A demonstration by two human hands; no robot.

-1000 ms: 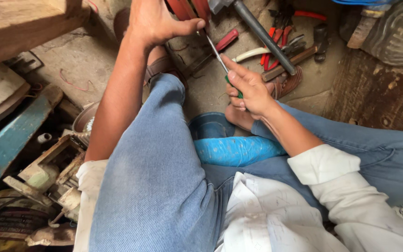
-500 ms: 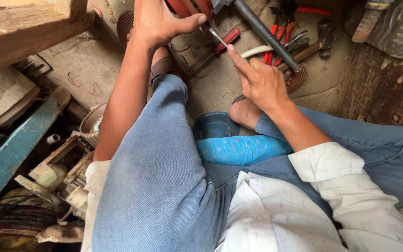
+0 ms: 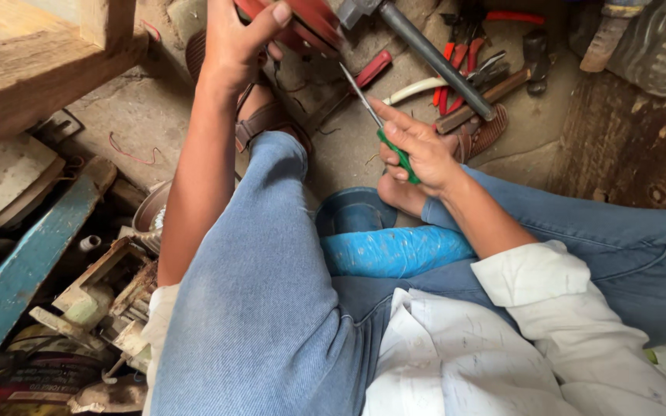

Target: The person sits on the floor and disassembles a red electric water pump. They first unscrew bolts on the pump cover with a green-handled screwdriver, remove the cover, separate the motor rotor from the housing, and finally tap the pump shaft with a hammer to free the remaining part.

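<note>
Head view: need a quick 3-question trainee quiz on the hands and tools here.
1. True or false: the right hand holds a screwdriver with a green handle.
2. What does the left hand grip? A) the red round part B) the hammer C) the red-handled pliers
3. Fill in: the screwdriver's metal tip points up toward the ____ round part.

Key
1. True: the handle sits in the fist and the index finger lies along the shaft.
2. A: the thumb hooks over its rim at the top edge of the picture.
3. red
</note>
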